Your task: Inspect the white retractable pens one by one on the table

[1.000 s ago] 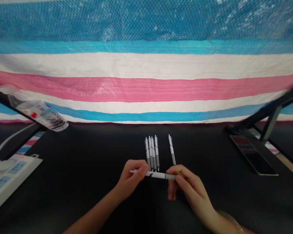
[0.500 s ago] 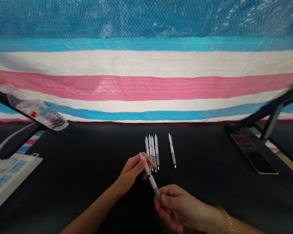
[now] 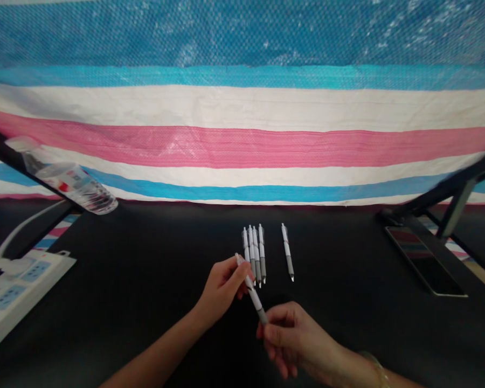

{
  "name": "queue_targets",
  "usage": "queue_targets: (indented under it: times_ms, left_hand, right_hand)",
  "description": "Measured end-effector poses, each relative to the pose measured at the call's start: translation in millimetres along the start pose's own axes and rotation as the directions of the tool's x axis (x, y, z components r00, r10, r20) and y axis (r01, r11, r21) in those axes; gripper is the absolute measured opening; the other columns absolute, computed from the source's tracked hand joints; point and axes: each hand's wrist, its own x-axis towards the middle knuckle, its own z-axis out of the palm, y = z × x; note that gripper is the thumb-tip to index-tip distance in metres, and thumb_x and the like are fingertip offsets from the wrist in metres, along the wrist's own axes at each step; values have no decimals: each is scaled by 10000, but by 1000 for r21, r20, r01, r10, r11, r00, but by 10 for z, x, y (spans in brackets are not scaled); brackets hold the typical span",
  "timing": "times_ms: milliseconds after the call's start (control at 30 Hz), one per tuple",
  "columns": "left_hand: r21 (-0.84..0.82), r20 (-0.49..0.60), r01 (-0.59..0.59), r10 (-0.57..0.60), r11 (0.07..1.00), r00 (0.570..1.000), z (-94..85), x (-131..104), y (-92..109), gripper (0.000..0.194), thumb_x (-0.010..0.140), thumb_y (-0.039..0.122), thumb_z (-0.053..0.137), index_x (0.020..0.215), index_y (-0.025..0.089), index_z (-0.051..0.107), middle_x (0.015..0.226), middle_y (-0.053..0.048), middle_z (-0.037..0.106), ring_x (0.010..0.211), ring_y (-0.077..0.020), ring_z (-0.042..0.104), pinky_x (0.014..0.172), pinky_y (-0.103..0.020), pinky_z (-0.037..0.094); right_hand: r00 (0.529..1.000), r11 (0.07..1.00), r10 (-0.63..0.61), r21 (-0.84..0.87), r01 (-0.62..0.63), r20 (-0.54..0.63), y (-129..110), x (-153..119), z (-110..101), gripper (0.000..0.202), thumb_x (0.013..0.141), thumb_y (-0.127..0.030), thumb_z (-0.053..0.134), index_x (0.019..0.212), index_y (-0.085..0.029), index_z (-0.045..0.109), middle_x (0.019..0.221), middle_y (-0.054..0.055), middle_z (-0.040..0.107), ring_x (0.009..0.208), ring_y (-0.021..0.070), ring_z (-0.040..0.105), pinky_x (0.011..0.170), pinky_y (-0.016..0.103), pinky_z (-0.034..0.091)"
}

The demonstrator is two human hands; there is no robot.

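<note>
A white and grey pen (image 3: pixel 254 293) is held slantwise between my two hands above the black table. My left hand (image 3: pixel 222 285) pinches its white upper end between thumb and fingers. The grey grip at the lower end is pinched by my right hand (image 3: pixel 293 337), whose fingers hide the tip. Just beyond, several matching pens (image 3: pixel 257 252) lie side by side on the table, partly covered by my left fingers. One more pen of the same kind (image 3: pixel 287 251) lies apart to their right.
At left are a white power strip (image 3: pixel 34 288) with a plugged-in cable and a clear plastic bottle (image 3: pixel 78 188) leaning near a dark bar. A phone (image 3: pixel 425 261) lies at right beside a black stand leg (image 3: pixel 455 207). A striped sheet (image 3: pixel 242 145) hangs behind the black table (image 3: pixel 145 242).
My left thumb has shifted slightly along the pen's upper end. Both hands keep hold of it. The whole view has moved a little, bottle and strip now farther right.
</note>
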Motion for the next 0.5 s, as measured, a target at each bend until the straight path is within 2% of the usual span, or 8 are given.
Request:
queue_targets:
  times_ms: [100, 200, 267, 333, 400, 500]
  left_hand:
    - [-32, -12, -11, 10, 999, 1000, -23, 30, 31, 515, 867, 629, 603, 671, 153, 615, 543, 27, 536, 435, -77, 454, 436, -198, 342]
    - [-51, -8, 17, -17, 999, 1000, -38, 55, 34, 530, 855, 644, 608, 653, 155, 604, 527, 33, 519, 427, -76, 441, 436, -202, 335]
    - [-58, 2, 26, -26, 998, 1000, -40, 64, 23, 534, 854, 648, 606, 648, 155, 600, 523, 34, 516, 424, -77, 439, 438, -205, 335]
    - [-63, 4, 23, -23, 998, 1000, -40, 68, 11, 530, 856, 646, 606, 654, 156, 602, 528, 33, 518, 427, -77, 440, 440, -206, 336]
    - [-68, 0, 18, -18, 998, 1000, -42, 70, 5, 527, 855, 645, 608, 660, 155, 601, 536, 34, 520, 431, -77, 441, 440, -204, 334]
    - [-63, 4, 19, -19, 998, 1000, -44, 67, 3, 522, 857, 639, 610, 665, 154, 599, 545, 34, 523, 437, -76, 442, 444, -202, 334]
  right_hand:
    - [998, 994, -3, 109, -4, 64, 1, 9, -4, 543, 793, -573, 745, 1032, -89, 689, 753, 69, 691, 545, 134, 658, 391, 160, 385]
    - [991, 983, 12, 178, -35, 130, 40, 29, -19, 519, 848, -590, 680, 937, -79, 690, 761, 87, 688, 570, 141, 662, 417, 174, 426]
    - [992, 981, -3, 193, -22, 130, 53, 33, -26, 420, 814, -504, 761, 860, -97, 667, 723, 52, 661, 571, 123, 639, 441, 170, 443]
    - [992, 978, -27, 209, 0, 126, 43, 28, -27, 367, 809, -439, 786, 919, -112, 663, 786, 51, 669, 623, 124, 645, 464, 169, 458]
    - [989, 978, -28, 210, -3, 143, 20, 20, -25, 374, 854, -448, 737, 993, -109, 664, 853, 76, 683, 669, 137, 660, 469, 172, 461]
    - [989, 979, -18, 202, -12, 144, -10, 16, -18, 348, 853, -439, 736, 957, -119, 645, 840, 70, 683, 659, 138, 657, 461, 172, 463]
